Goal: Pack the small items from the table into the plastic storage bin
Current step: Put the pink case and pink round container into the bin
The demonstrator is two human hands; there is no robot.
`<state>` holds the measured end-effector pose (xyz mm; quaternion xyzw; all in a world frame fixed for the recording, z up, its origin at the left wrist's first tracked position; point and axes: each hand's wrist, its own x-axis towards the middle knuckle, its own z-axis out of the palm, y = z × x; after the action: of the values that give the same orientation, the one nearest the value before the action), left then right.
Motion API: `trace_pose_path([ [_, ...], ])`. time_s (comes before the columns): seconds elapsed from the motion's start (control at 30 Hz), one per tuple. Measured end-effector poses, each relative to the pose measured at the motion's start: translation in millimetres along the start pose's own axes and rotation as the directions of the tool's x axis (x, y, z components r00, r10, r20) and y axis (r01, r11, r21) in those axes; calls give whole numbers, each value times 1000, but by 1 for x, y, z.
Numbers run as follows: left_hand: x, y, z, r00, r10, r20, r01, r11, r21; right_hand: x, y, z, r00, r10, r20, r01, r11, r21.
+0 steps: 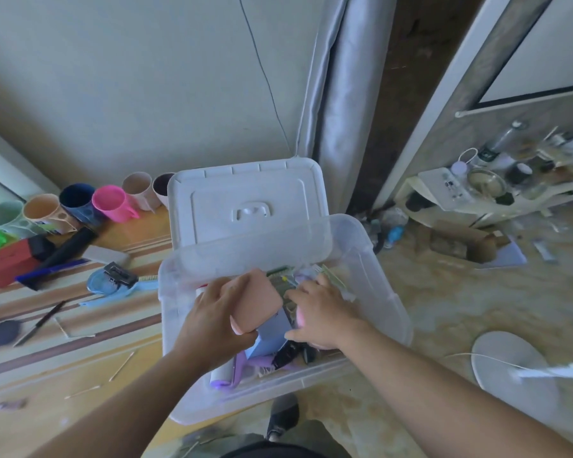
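A clear plastic storage bin [374, 259] stands at the table's right edge, its white lid [245, 200] leaning up at the back. Inside lie a blue box [272, 335], a purple item, a black item and green cards. My left hand [212, 319] grips a peach-coloured cup [255, 299] and holds it tilted inside the bin. My right hand [321, 312] reaches into the bin beside it, fingers curled over a pink item [301, 320] that is mostly hidden.
On the striped table [80, 325] to the left stand several coloured cups [110, 201], a red box [4, 262], a black tube, a blue comb, a light blue hand mirror [106, 285], a pen and thin sticks. A white fan base [513, 365] sits on the floor at right.
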<state>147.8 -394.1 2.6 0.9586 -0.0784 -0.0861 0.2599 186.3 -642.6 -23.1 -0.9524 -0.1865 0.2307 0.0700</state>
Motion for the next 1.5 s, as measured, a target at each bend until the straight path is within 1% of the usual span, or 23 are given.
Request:
trace_pose_path([
  [0.07, 2, -2, -1, 1000, -4, 7, 4, 1000, 8, -3, 10, 0, 1000, 24, 20, -24, 1000, -1],
  [0.17, 4, 0, 1, 1000, -23, 13, 23, 1000, -8, -12, 26, 3, 977, 137, 163, -134, 990, -34],
  [0.2, 5, 2, 2, 1000, -24, 18, 25, 1000, -10, -15, 30, 5, 969, 165, 186, -157, 986, -59],
  [0.33, 12, 8, 8, 998, 12, 64, -13, 1000, 8, -16, 37, 8, 963, 230, 139, -219, 972, -87],
  [0.43, 16, 13, 14, 994, 35, 100, -36, 999, 11, -15, 39, 6, 984, 147, 97, -145, 989, -23],
  [0.5, 18, 17, 18, 993, 38, 113, -37, 999, -8, -17, 36, -2, 999, 40, -6, -39, 996, 86],
  [0.57, 21, 22, 21, 991, 36, 126, -30, 998, -47, -19, 27, -14, 991, -75, -109, 95, 975, 199],
  [0.6, 22, 25, 23, 989, 38, 146, -29, 998, -64, -19, 21, -18, 984, -117, -134, 146, 962, 232],
  [0.67, 24, 31, 25, 978, 73, 196, -57, 995, -83, -19, 11, -21, 974, -181, -134, 209, 946, 248],
  [0.73, 25, 33, 28, 969, 96, 229, -72, 991, -112, -19, 4, -18, 970, -221, -102, 239, 941, 238],
  [0.8, 24, 32, 31, 966, 96, 239, -63, 988, -141, -18, 2, -14, 975, -217, -46, 222, 941, 257],
  [0.87, 21, 28, 33, 965, 87, 248, -49, 986, -157, -15, 3, -9, 978, -205, -30, 205, 938, 279],
  [0.93, 18, 26, 35, 974, 78, 214, -46, 987, -152, -9, 7, -7, 987, -148, -67, 161, 945, 284],
  [1.03, 13, 21, 30, 991, 25, 134, -13, 996, -90, 5, 26, -11, 983, 33, -180, 12, 969, 247],
  [1.1, 10, 13, 26, 995, -1, 104, 5, 999, -38, 15, 39, -16, 956, 192, -221, -123, 948, 293],
  [1.13, 9, 9, 24, 995, -7, 95, 9, 1000, -18, 22, 44, -17, 938, 247, -241, -168, 936, 308],
  [1.23, 4, -3, 20, 997, -31, 73, 31, 1000, 4, 40, 55, -14, 901, 326, -286, -255, 932, 259],
  [1.3, 3, -8, 20, 997, -46, 63, 45, 999, 18, 49, 59, -8, 893, 368, -260, -306, 919, 250],
  [1.4, 2, -10, 22, 995, -59, 78, 56, 998, 34, 56, 62, 0, 862, 486, -144, -440, 859, 262],
  [1.47, 3, -8, 24, 994, -49, 100, 43, 997, 59, 61, 60, 2, 835, 546, -66, -521, 823, 225],
  [1.5, 3, -7, 26, 993, -39, 109, 31, 997, 73, 63, 58, 1, 830, 556, -49, -538, 821, 192],
])
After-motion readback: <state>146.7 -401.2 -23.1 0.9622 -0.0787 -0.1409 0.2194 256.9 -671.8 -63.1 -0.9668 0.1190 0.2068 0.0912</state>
